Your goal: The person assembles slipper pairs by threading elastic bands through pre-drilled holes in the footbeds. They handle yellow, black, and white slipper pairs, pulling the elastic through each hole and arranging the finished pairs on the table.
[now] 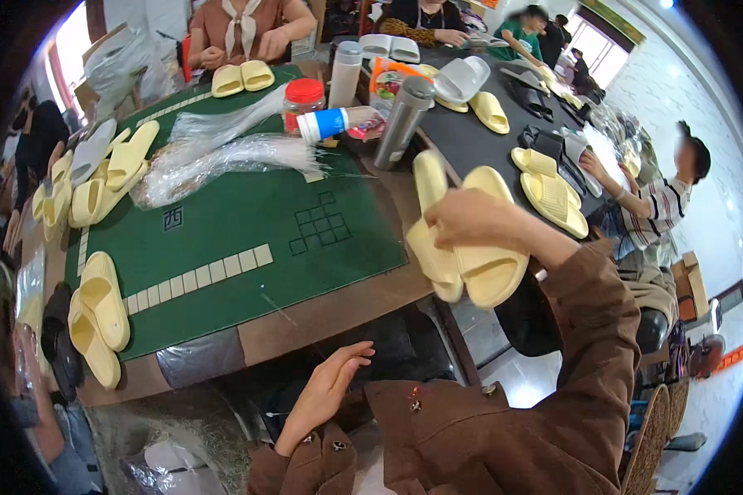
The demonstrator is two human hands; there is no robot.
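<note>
My right hand [475,216] grips a pair of pale yellow slide slippers [491,268], held up over the near right corner of the green-topped table [223,247]. The two slippers stand side by side, slightly blurred, with the fingers closed over their middle. Lower down, in front of the table's near edge, my left hand [326,396] is empty, its fingers stretched out. Across the tabletop lies a bundle of clear plastic bags [223,161]. Another yellow pair [99,322] rests at the table's left edge.
A grey thermos [404,120], a white bottle [344,74], a tipped paper cup [330,124] and a red-lidded jar [304,95] crowd the far right corner. Yellow slippers [545,190] lie on the black table [458,136]. Several people work around both tables.
</note>
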